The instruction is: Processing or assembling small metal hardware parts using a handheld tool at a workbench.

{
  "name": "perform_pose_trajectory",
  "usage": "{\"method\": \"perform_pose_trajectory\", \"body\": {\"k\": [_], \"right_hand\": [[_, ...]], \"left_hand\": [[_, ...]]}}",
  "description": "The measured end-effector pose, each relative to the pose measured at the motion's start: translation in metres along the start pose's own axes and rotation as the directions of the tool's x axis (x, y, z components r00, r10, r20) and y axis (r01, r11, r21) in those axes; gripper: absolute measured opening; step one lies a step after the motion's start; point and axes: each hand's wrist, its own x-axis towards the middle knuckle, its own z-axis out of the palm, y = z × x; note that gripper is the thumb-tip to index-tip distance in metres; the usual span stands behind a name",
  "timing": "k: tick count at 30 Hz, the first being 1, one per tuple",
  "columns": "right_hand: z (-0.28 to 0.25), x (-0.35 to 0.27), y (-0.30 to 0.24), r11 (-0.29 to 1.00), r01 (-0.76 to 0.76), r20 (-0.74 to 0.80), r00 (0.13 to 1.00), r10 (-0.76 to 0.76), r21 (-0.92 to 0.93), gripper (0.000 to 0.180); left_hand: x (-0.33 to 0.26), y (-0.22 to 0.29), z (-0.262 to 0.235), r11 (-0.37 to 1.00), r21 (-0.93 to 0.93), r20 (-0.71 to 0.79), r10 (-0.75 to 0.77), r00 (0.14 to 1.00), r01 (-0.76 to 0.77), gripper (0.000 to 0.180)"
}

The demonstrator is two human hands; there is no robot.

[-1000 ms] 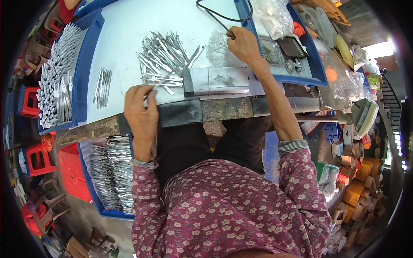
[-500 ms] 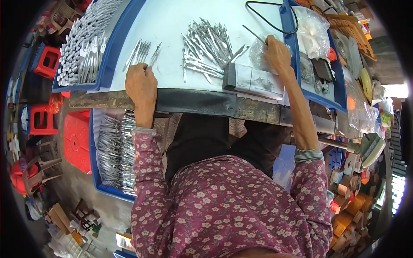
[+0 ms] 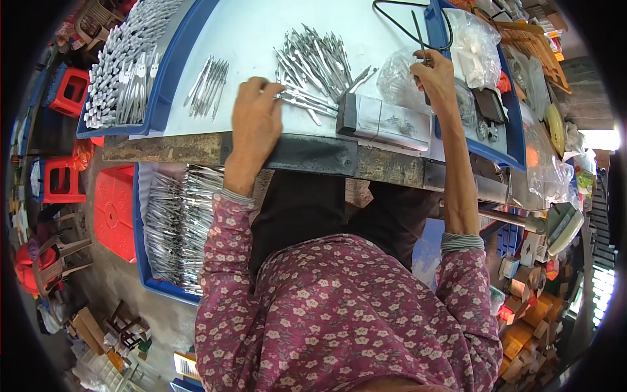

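Observation:
My left hand [image 3: 257,121] is over the table's near edge, its curled fingertips closed on the end of a slender silver metal piece [image 3: 281,93] at the left side of a loose pile [image 3: 317,62] of such pieces. To its left lies a neat row of similar pieces [image 3: 207,85]. My right hand [image 3: 436,77], raised at the right near the blue divider, grips a thin dark metal rod [image 3: 418,29] that stands nearly upright in the fingers. Below the pile is a rectangular metal block [image 3: 392,121] with a dark end, next to a crumpled clear plastic bag [image 3: 398,78].
A blue tray [image 3: 159,108] with many stacked silver pieces stands at the left. Another blue tray [image 3: 153,284] of metal pieces sits below the table edge, beside a red stool [image 3: 114,212]. At the right, a blue tray [image 3: 516,153] holds bags and small items. A black cord loop [image 3: 450,32] lies behind my right hand.
My left hand has moved right, from the neat row to the loose pile, leaving the row's pieces together. My right hand has shifted slightly up and right, and the rod has swung from slanted to nearly upright.

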Motion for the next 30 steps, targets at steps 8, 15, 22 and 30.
{"method": "perform_pose_trajectory", "body": {"k": [8,15,22,30], "right_hand": [[-0.014,-0.036,-0.029,0.891,-0.139,0.288,0.958,0.009,0.433,0.028],[-0.014,-0.051,-0.025,0.851,-0.125,0.336,0.94,-0.064,0.51,0.024],[-0.015,-0.06,-0.026,0.857,-0.082,0.337,0.935,-0.111,0.509,0.027],[-0.019,-0.066,-0.02,0.786,-0.111,0.318,0.941,-0.112,0.608,0.017]], "left_hand": [[0.013,0.013,0.028,0.99,0.039,0.241,0.119,0.963,-0.132,0.016],[0.024,0.009,0.028,0.99,0.03,0.354,0.12,0.927,-0.14,0.013],[0.034,0.005,0.026,0.991,-0.063,0.426,0.132,0.895,-0.116,0.011],[0.034,0.002,0.024,0.984,-0.114,0.405,0.174,0.898,-0.139,0.015]]}}
